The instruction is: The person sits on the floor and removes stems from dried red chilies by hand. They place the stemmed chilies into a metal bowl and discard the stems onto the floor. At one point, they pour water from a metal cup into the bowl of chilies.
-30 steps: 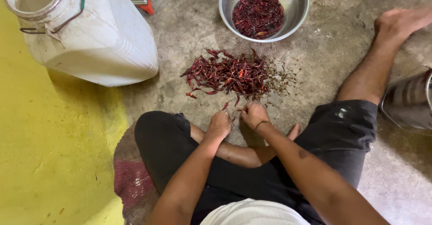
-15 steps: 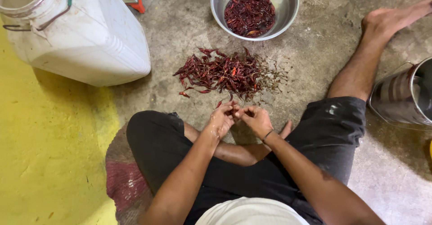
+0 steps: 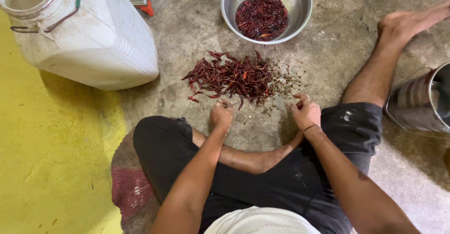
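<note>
no labels, signs or screens in view. the nearest thing to a package is a big white plastic container (image 3: pixel 89 42) at the upper left (wide round mouth, wire handle, green strap), lying tilted on the floor.

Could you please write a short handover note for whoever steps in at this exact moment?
Left hand: closed, at the near edge of the dried red chilli pile; what it holds cannot be seen.
Right hand: curled, beside the loose stems and bits at the pile's right edge.
Steel bowl beyond the pile holds some chillies.
Done: part of the chillies are in the bowl.
Left: the pile on the floor.
</note>
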